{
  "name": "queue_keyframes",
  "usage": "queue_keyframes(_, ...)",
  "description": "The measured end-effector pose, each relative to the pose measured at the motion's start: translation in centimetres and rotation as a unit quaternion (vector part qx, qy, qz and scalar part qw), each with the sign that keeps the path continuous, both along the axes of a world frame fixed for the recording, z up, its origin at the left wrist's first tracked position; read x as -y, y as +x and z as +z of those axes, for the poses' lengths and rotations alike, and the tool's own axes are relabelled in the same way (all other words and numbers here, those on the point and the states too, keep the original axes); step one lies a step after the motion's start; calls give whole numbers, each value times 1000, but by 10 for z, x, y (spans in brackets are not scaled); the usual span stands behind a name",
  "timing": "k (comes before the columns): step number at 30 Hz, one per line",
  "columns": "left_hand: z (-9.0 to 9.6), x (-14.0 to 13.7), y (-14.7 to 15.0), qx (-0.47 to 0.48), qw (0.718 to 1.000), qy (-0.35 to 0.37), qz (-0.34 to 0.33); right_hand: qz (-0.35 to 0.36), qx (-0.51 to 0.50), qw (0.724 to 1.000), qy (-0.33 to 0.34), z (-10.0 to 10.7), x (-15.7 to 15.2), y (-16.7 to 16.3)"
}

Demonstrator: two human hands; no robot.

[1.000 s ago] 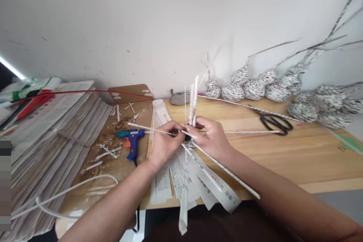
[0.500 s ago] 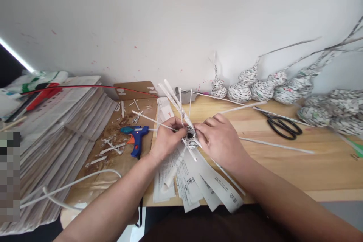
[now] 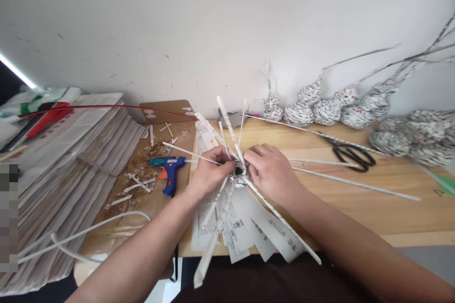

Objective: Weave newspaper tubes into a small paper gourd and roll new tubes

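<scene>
Between my hands is a small woven piece of rolled newspaper [image 3: 239, 181] with a dark hole at its middle. Rolled paper strips [image 3: 228, 118] stick out from it in several directions: up, toward me, left and right. My left hand [image 3: 213, 166] is closed on its left side, thumb and fingers pinching near the rim. My right hand [image 3: 268, 170] is closed at the right side, fingertips on a paper strip by the rim. Cut newspaper strips [image 3: 245, 239] lie fanned out beneath the weaving. My fingers partly hide the woven piece.
A blue glue gun [image 3: 172, 175] lies left on cardboard among paper scraps [image 3: 140, 183]. Beyond it is a tall newspaper stack [image 3: 103, 151]. Black scissors [image 3: 353, 157] lie to the right. Woven gourd shapes [image 3: 298, 113] line the wall, with more at far right [image 3: 423, 137].
The woven piece has turned between my hands, so its strips point differently. One strip now hangs over the table's front edge. My hands stay almost in place.
</scene>
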State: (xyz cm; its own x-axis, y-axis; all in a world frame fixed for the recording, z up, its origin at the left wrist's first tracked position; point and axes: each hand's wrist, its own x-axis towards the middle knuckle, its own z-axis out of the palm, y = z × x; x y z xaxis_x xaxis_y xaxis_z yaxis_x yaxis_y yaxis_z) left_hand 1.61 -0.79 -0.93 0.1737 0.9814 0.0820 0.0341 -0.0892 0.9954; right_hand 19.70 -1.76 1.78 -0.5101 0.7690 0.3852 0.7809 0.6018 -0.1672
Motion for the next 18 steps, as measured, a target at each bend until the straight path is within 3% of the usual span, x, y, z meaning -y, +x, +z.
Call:
queue_keyframes(11, 1, 0, 0, -17, 1000, 4, 24, 8, -62, 995, -82, -2, -9, 5)
queue_keyframes(15, 6, 3, 3, -62, 996, 29, 62, 22, -152, 973, -174, 6, -10, 9)
queue_keyframes(18, 11, 6, 4, -95, 993, 45, 62, 24, -200, 957, -206, 8, -11, 10)
